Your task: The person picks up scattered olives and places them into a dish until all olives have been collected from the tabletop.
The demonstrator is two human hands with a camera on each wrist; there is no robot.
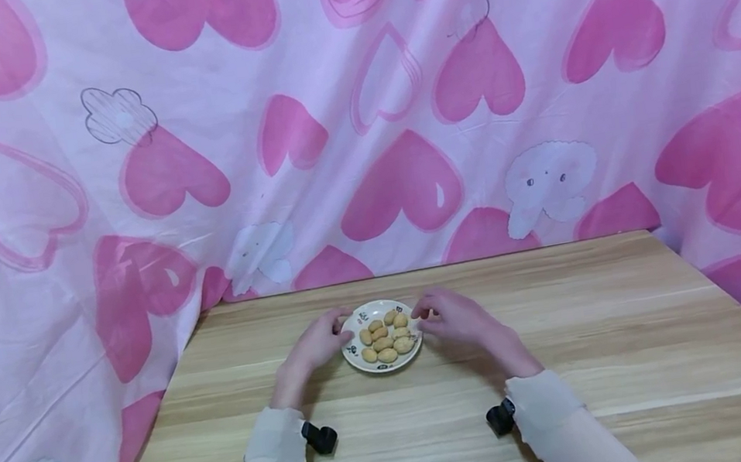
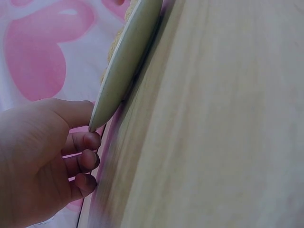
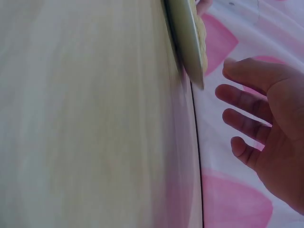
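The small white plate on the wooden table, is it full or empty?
Full: the small white plate holds roughly ten tan nuts covering most of its middle, with only its rim bare.

The wooden surface [image 1: 570, 361] lay bare to the left, right and front of the small plate [image 1: 386, 363], so a hand could pass there freely. The plate stood in the middle, with the left hand [image 1: 315, 345] touching its left rim and the right hand [image 1: 455, 319] just beside its right rim, so both sides were blocked. Behind, the pink heart cloth [image 1: 359, 146] rose like a wall at the far edge and hung close on the left side.
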